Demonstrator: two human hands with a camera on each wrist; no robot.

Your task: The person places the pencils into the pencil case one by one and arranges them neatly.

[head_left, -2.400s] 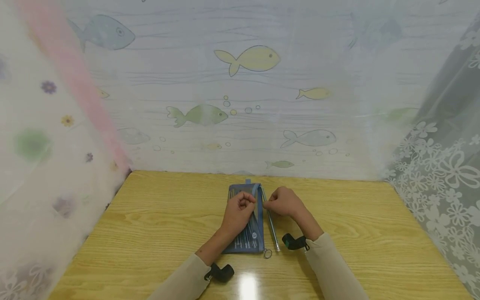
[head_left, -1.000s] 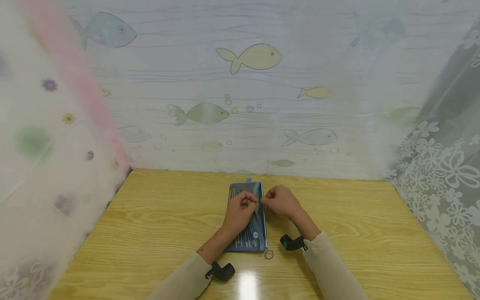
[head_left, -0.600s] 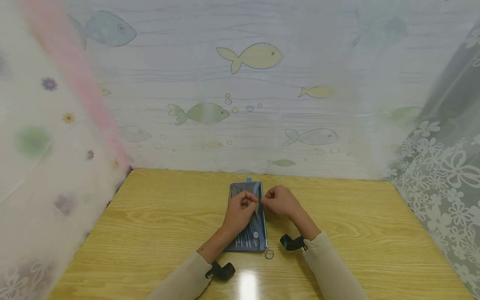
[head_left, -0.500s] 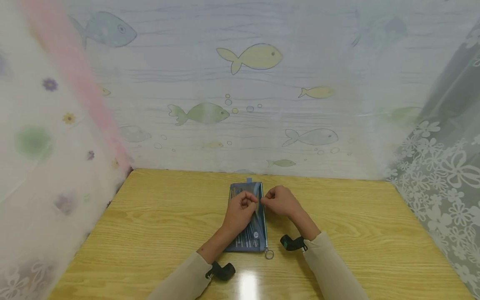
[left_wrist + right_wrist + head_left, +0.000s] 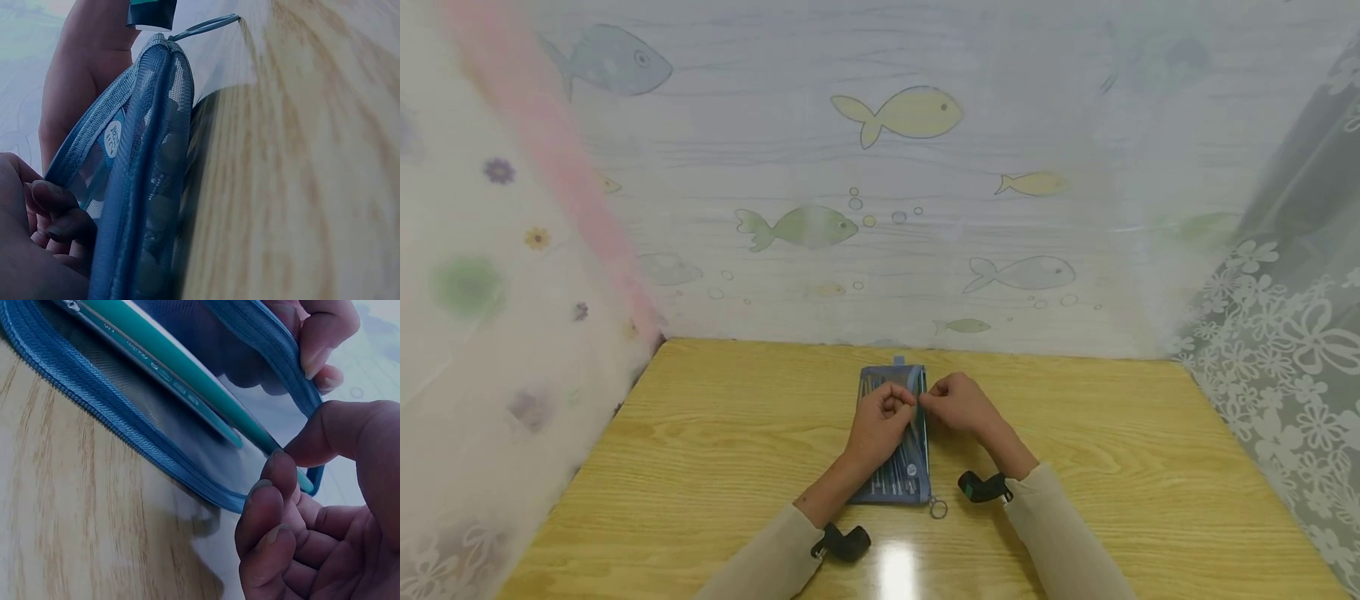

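A blue mesh zip pouch [image 5: 923, 492] lies on the table with several slim tools inside, its zip undone along the right side. My left hand [image 5: 874, 429] lies over the pouch and pinches the upper zip edge [image 5: 269, 344], lifting it from the lower one [image 5: 112, 419]. With thumb and index finger, my right hand [image 5: 962, 404] pinches the tapered end of a teal paintbrush [image 5: 175, 356]. The brush lies lengthwise within the pouch's gaping mouth. Beside it rests another teal handle [image 5: 187, 403] with printed lettering. In the left wrist view, a round white label [image 5: 113, 139] shows on the pouch.
A metal ring [image 5: 938, 508] hangs from the pouch's near corner and a fabric tab [image 5: 898, 360] sticks out at its far end. The wooden table [image 5: 722, 417] meets a fish-print curtain [image 5: 805, 308] behind. Black wrist cameras [image 5: 846, 543] are strapped at both sleeves.
The paintbrush was slanted outside the pouch's right edge; it has moved left and now lies within the open mouth. My right hand shifted slightly left with it, while my left hand stayed nearly still.
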